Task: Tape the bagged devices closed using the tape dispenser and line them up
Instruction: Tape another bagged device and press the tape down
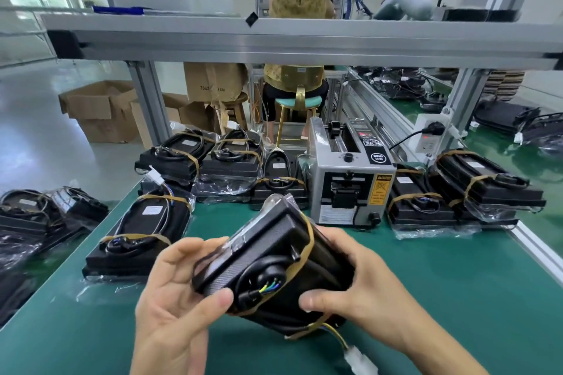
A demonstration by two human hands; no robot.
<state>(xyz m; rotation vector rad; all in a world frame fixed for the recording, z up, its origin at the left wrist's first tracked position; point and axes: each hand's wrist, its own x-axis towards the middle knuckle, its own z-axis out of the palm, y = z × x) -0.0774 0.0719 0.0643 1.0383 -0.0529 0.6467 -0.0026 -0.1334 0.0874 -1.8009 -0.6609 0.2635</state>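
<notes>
I hold a black bagged device (268, 256) tilted above the green table (457, 298). My left hand (173, 292) grips its left end, thumb on the front near the coiled cable. My right hand (350, 280) grips its right side, thumb on the lower edge. Rubber bands wrap the device, and a white connector (361, 362) on coloured wires hangs below it. The grey tape dispenser (347, 179) stands just behind the device at the table's middle.
Several more bagged black devices lie around: one at the left (143, 234), some behind it (201, 158), others right of the dispenser (457, 198). A metal shelf rail (304, 39) crosses overhead. A person sits on a stool (297, 100) beyond. Cardboard boxes (103, 109) stand on the floor.
</notes>
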